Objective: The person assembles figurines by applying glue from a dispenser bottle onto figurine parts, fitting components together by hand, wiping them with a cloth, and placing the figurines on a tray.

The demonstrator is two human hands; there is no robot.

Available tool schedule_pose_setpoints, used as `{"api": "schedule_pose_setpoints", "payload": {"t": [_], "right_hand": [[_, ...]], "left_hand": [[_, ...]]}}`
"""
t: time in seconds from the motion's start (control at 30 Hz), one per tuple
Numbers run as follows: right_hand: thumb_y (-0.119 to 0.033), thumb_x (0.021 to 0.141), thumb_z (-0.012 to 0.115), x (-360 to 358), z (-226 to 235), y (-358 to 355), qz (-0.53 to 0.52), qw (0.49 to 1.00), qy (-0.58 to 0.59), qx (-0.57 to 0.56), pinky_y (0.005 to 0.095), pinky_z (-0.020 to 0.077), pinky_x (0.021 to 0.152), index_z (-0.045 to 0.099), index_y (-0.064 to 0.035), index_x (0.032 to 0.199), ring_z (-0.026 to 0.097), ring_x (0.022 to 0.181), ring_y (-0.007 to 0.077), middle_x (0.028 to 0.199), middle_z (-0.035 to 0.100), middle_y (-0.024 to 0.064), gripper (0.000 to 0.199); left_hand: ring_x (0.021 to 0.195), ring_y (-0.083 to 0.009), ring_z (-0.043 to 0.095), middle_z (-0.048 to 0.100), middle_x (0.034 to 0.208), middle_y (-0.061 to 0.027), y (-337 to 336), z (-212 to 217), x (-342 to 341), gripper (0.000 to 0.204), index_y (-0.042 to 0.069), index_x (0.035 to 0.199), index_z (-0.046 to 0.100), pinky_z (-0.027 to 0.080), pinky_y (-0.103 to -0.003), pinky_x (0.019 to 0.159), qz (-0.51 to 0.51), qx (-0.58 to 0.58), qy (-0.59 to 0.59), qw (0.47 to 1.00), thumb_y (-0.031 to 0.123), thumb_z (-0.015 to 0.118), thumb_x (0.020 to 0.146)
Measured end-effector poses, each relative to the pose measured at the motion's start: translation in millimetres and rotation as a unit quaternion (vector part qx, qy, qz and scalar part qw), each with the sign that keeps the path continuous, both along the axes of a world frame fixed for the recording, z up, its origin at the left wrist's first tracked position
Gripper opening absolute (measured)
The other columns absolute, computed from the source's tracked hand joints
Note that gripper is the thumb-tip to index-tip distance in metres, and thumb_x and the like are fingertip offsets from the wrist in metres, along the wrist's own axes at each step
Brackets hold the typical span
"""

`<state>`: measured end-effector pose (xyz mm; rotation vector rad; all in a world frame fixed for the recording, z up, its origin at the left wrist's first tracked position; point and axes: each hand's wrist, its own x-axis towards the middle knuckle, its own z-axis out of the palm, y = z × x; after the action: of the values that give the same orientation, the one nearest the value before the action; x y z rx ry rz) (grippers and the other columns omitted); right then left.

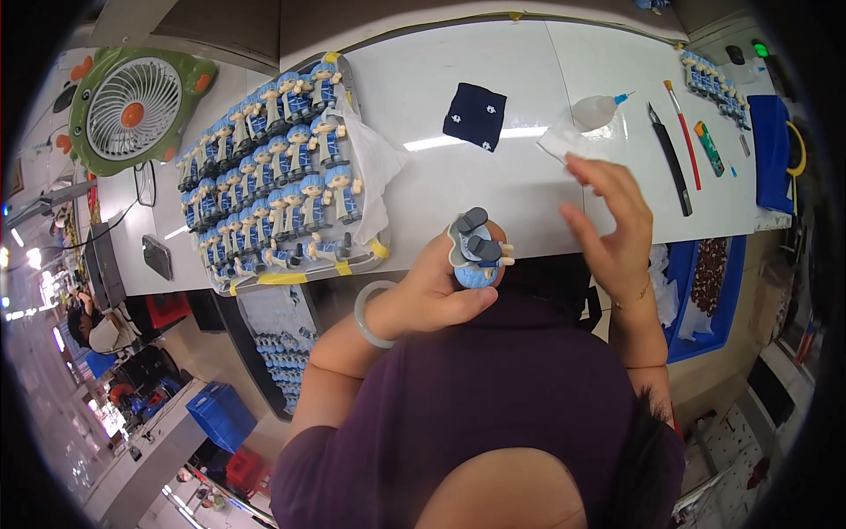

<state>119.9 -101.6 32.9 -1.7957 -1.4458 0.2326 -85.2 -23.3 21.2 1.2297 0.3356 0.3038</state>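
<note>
My left hand (436,291) grips a small blue-clad figurine (478,251) by its head, feet pointing up toward the table. A pale bangle sits on that wrist. My right hand (612,225) hovers open to the right of the figurine, fingers spread, holding nothing, its fingertips close to a white wipe (557,139) on the white table (493,189). A squeeze bottle with a blue tip (597,110) lies just beyond the wipe.
A tray (284,277) packed with several matching figurines lies at left, a white cloth (374,163) draped on its edge. A dark blue fabric square (474,115), a black knife (670,159), a red brush (684,132), more figurines (714,84), and a green fan (134,106) are around.
</note>
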Motion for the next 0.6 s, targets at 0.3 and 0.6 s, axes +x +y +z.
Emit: {"api": "schedule_pose_setpoints", "payload": {"t": [0.3, 0.6], "right_hand": [[-0.014, 0.066, 0.065, -18.2, 14.3, 10.3, 0.249, 0.949, 0.184, 0.062, 0.0345, 0.0415, 0.078, 0.055, -0.0042, 0.109, 0.053, 0.088, 0.0281, 0.101, 0.056, 0.0118, 0.045], [-0.002, 0.068, 0.060, -24.5, 13.5, 16.4, 0.301, 0.916, 0.258, 0.062, 0.0329, 0.0421, 0.078, 0.057, -0.0033, 0.105, 0.054, 0.086, 0.0259, 0.098, 0.057, 0.0102, 0.037]], "left_hand": [[0.066, -0.0114, 0.046, 0.050, 0.077, -0.0044, -2.5, -1.8, 3.4, 0.033, 0.001, 0.096, 0.047, 0.039, -0.025, 0.059, 0.009, -0.035, -0.045, 0.998, 0.013, 0.056, 0.067], [0.068, -0.0121, 0.046, 0.049, 0.079, -0.0047, 1.4, 0.1, 5.7, 0.034, 0.003, 0.097, 0.045, 0.039, -0.024, 0.062, -0.066, -0.087, -0.012, 0.994, 0.017, 0.054, 0.068]]}}
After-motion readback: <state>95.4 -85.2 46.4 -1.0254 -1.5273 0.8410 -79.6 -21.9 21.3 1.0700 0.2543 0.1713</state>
